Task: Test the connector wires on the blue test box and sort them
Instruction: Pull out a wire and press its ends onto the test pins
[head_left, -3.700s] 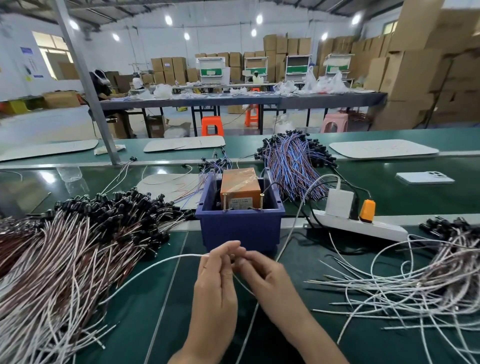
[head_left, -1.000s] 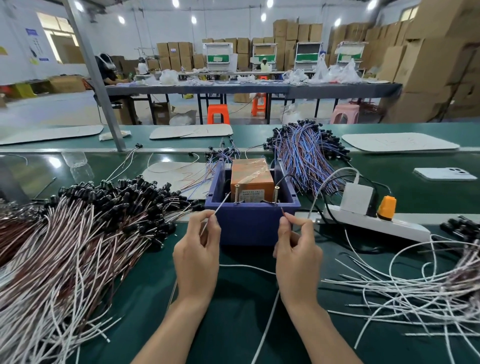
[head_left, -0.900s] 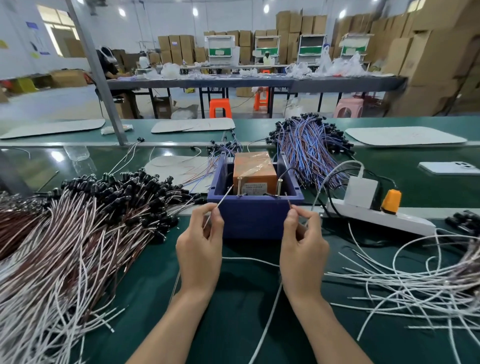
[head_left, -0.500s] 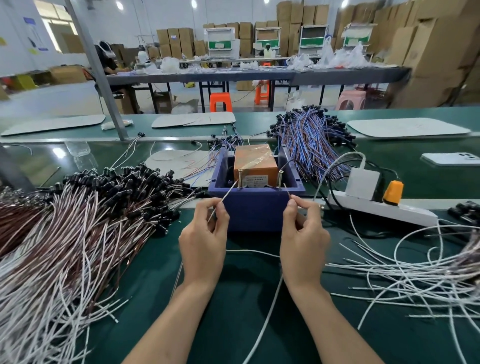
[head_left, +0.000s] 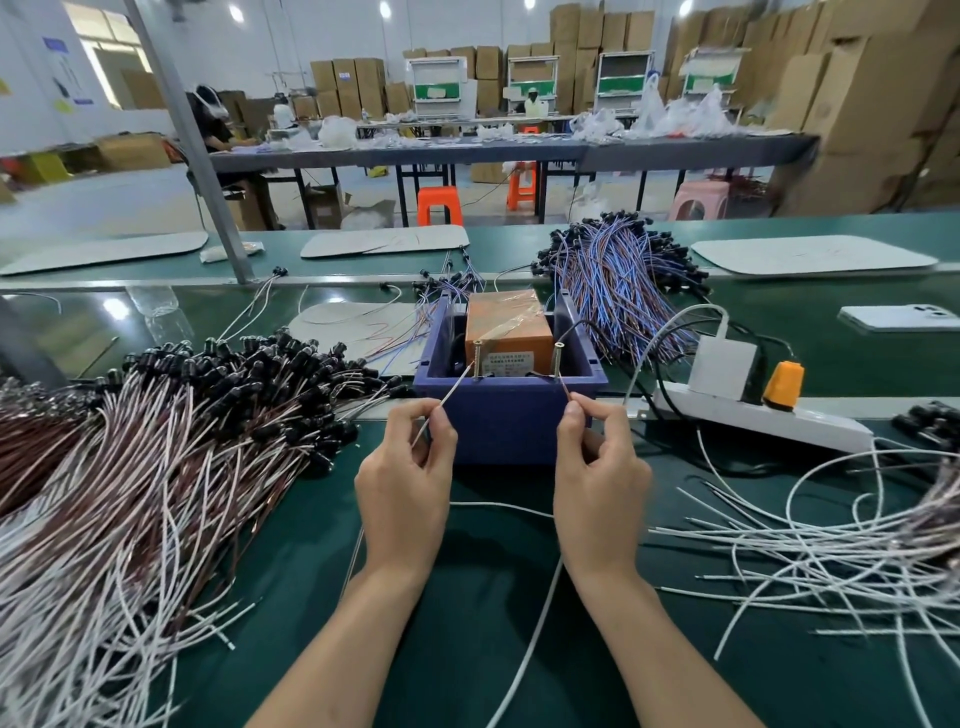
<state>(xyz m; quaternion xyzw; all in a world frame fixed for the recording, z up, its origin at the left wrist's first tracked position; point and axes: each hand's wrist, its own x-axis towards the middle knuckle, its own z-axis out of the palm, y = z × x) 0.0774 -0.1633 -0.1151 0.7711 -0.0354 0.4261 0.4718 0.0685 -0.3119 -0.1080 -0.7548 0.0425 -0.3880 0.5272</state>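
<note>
Left hand (head_left: 405, 483), right hand (head_left: 597, 478) — pinching wire ends (head_left: 451, 388) at 2 screws (head_left: 477, 361).

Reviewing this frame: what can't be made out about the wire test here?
Head view only:
- Label on the orange tester: print too small to read.
- Whether the held wire touches the screw posts: tips too fine to tell.
- White wire on the belt: runs off the bottom edge, end unseen.
</note>
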